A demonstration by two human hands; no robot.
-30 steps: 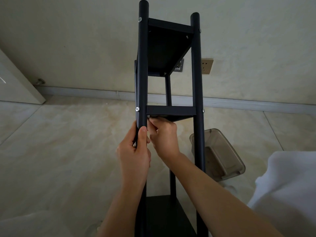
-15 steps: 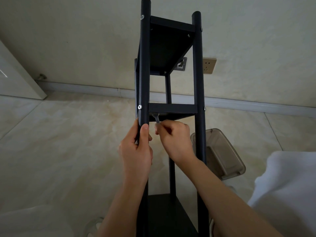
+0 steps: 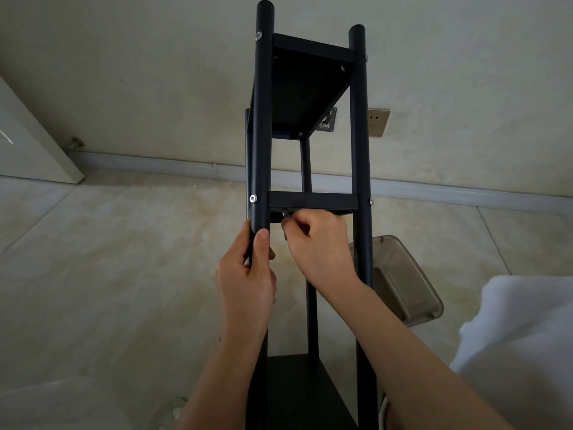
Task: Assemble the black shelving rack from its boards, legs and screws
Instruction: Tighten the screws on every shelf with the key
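Note:
The black shelving rack [image 3: 359,125] lies tilted away from me, its round legs pointing at the far wall, with boards fixed between them. My left hand [image 3: 246,280] grips the near-left leg [image 3: 263,119] just below the middle board [image 3: 313,200]. My right hand [image 3: 316,243] pinches a small silver hex key [image 3: 286,215] whose tip goes up under the middle board's left end. Silver screw heads [image 3: 253,198] show on the legs at each board. The screw under the board is hidden.
A translucent brown plastic box [image 3: 400,277] sits on the tiled floor right of the rack. A white cloth [image 3: 521,336] covers the lower right. A wall socket [image 3: 379,122] and baseboard lie beyond; a white door panel [image 3: 28,141] stands at far left.
My right hand has drawn back slightly from under the middle board, showing the hex key between its fingers. The left hand keeps its grip on the leg.

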